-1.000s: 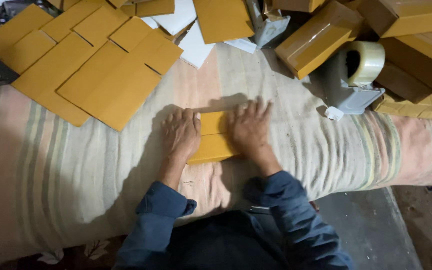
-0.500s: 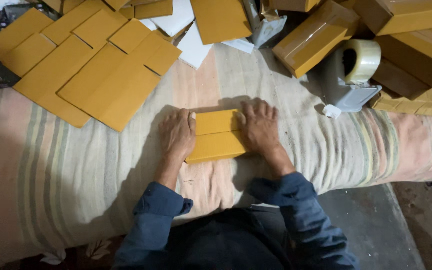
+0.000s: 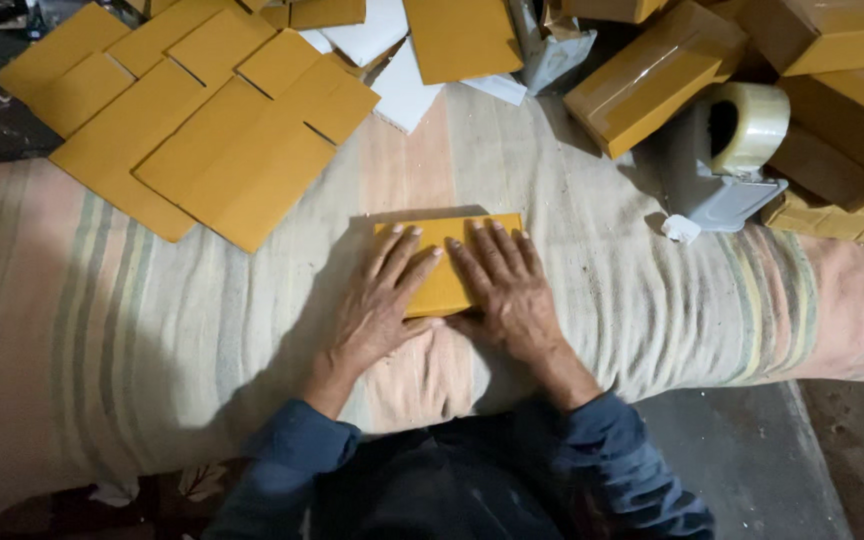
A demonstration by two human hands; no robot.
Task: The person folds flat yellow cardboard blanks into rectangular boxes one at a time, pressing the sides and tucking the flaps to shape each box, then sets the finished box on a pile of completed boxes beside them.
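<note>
1. Both hands are pressed flat on a small yellow cardboard box [image 3: 449, 262] lying near the middle of the striped cloth [image 3: 152, 360] that covers the work surface.
2. Left hand [image 3: 384, 300] is spread open, palm down, fingers fanned over the left half of the box. Not gripping anything, just pressing.
3. Right hand [image 3: 507, 285] is the same deal: open and flat, fingers splayed across the right half, the heel of the hand hanging off the near edge onto the cloth.
4. The two index fingers nearly meet over the middle of the box, so only its far strip and corners show.
5. Up and to the left there's a fan of flat cardboard blanks [image 3: 202, 130], unfolded, overlapping each other.
6. A few white sheets [image 3: 372, 35] poke out from under them at the top.
7. Off to the right sits a grey tape dispenser [image 3: 722, 170] with a roll of clear tape on it, well apart from the hands.
8. Behind it there's a pile of taped-up boxes [image 3: 652, 75], one of them tilted.
9. Dark blue sleeves [image 3: 612, 460] on both arms.
</note>
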